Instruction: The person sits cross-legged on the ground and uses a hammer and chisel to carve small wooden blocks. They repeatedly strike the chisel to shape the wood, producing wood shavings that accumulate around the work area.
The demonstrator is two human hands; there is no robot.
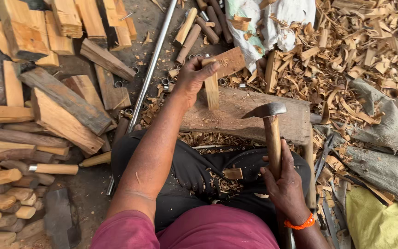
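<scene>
**On the wood block: a stick stands up, a hammer waits**

Down on the ground [139,27] lies a big mess of wood. To the person's left is a heap of split logs [47,106] and round sticks [5,184]. To the right is a wide pile of curly wood shavings [346,55], with a white sack [272,23] at the top edge of it. A long metal rod [150,69] runs across the ground beside the logs.

Right in front of the person's knees sits a thick, flat wood block [249,115]. It works like a tabletop. Little metal rings [169,78] lie on the ground just past it.

The left hand [192,78] has its grip closed around the top of a small wood piece [212,90]. The piece stands upright, with its lower end on the block.

The right hand [284,184] has its grip wrapped tight around the wooden handle of a hammer [270,129]. The dark metal hammer head hangs over the block, near the wood piece but not touching it. An orange band [300,225] sits on the right wrist.
</scene>
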